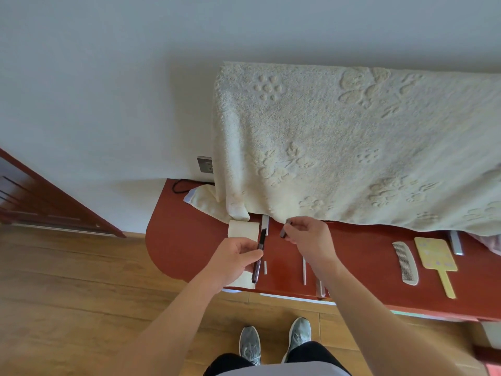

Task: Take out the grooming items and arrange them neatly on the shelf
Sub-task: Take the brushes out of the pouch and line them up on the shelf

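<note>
My left hand (pixel 235 257) grips a long dark pen-like grooming tool (pixel 259 256) together with a cream pouch (pixel 243 229) at the left part of the red-brown shelf (pixel 184 240). My right hand (pixel 309 238) pinches a small dark cap-like piece (pixel 284 230) just right of the tool. A silver clip-like item (pixel 265 223) lies behind the tool. A grey comb (pixel 405 263) and a yellow hand mirror (pixel 436 257) lie side by side at the right. Thin silver items (pixel 304 270) rest under my right forearm.
A cream towel (pixel 352 145) hangs over the back of the shelf. Another silver item (pixel 455 242) lies beyond the mirror. A wall socket (pixel 205 164) and black cable (pixel 184 184) sit at the back left. Wooden floor (pixel 81 294) and my shoes (pixel 273 340) are below.
</note>
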Demonstrator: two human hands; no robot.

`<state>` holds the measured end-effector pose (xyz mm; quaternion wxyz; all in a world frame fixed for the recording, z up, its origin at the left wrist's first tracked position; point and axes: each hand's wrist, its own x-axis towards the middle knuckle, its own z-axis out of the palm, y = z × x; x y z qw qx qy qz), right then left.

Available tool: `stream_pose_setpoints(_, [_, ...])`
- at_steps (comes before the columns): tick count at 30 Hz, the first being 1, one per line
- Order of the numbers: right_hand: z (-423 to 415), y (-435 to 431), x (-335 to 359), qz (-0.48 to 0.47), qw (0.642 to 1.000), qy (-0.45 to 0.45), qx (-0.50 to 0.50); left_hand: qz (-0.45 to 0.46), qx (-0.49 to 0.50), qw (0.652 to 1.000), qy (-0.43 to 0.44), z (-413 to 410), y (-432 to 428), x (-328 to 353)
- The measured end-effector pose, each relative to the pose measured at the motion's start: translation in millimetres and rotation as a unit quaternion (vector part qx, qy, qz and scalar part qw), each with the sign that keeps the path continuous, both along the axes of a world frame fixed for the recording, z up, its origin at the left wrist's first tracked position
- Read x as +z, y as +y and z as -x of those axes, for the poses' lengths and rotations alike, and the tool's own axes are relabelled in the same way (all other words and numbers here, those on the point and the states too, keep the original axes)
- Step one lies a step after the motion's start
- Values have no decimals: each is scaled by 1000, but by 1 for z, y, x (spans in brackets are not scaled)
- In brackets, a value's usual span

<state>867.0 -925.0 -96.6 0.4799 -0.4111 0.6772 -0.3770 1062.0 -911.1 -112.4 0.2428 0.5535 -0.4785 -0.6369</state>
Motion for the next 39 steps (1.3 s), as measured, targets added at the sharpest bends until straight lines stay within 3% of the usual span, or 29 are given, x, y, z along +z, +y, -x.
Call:
stream_pose_setpoints(9, [-8,-2,-39,-24,993,109,38,33,101,993,-60,-3,-5,-4])
stream_pose_setpoints(24, [-28,-24,-102,-99,970,201,95,30,98,990,-92,-6,-13,-19])
stream_pose_setpoints(39, [-33,-28,-130,-109,942,295,117,14,74,993,-90,-11,-27,-28])
